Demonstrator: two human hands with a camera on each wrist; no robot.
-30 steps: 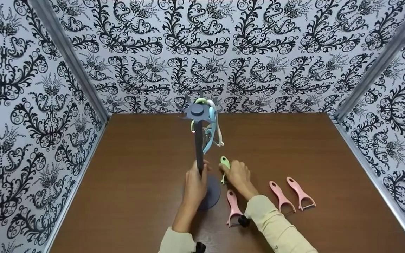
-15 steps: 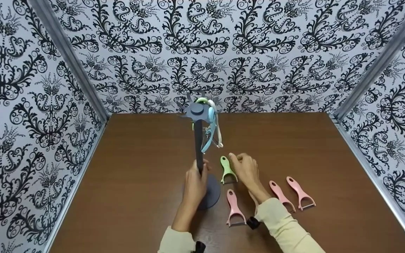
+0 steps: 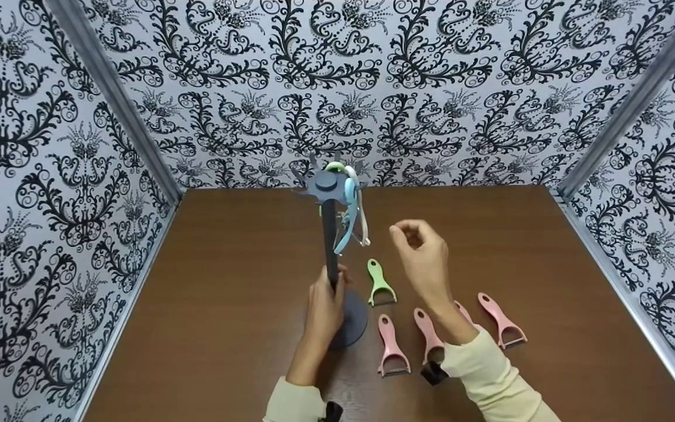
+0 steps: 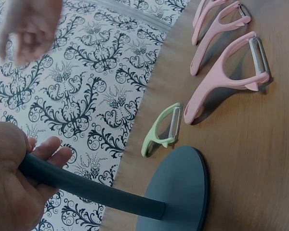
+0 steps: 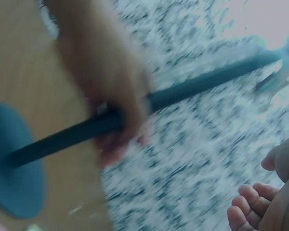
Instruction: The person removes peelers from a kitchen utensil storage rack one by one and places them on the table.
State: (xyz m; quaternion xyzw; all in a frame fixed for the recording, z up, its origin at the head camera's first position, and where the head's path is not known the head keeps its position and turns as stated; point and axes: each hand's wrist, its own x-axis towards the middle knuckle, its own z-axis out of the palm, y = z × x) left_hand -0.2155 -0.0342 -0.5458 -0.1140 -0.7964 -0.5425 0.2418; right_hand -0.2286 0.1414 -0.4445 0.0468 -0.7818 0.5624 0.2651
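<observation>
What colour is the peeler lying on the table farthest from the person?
Light green; that peeler shows best in the left wrist view.

The right hand [image 3: 424, 258], which a second ago covered part of the green peeler [image 3: 375, 274], has lifted up and away, leaving it in full view. A pink peeler [image 3: 426, 330] has come into sight beside the forearm [image 3: 453, 319], which now partly covers another pink peeler [image 3: 464, 311].

Left sleeve [image 3: 295, 401]: pale cream, ended above the wrist.
Right sleeve [image 3: 498, 372]: pale cream, softly creased along the forearm.
Left block [image 3: 333, 411]: black, worn beside the cuff.
Right block [image 3: 433, 373]: black, angular, likewise worn.
Left hand [image 3: 324, 302], right hand [image 3: 426, 258]: bare.
</observation>
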